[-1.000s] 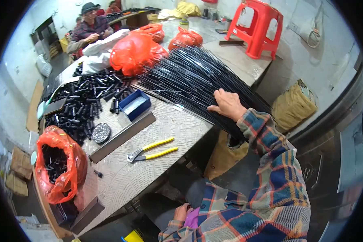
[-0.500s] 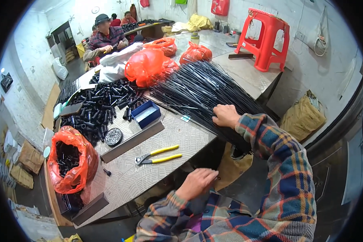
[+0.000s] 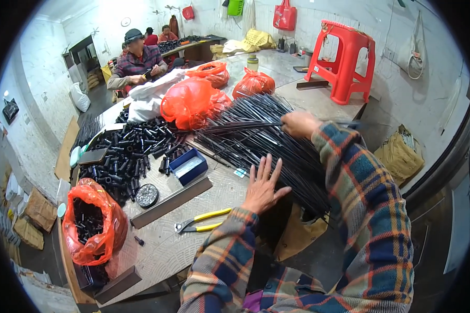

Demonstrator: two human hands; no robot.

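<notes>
Though distant, lettered bag (image 3: 235, 7) beyond rods (image 3: 295, 167)

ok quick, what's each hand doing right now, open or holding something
Left hand: open, fingers spread, holding nothing.
Right hand: closed on a bundle of thin black rods.

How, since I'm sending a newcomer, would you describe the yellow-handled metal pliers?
On the grey textured tabletop, find the long straight brown bar. Between it and the plaid left sleeve lie the yellow-handled metal pliers, their bright handles unlike the dark bar.
</notes>
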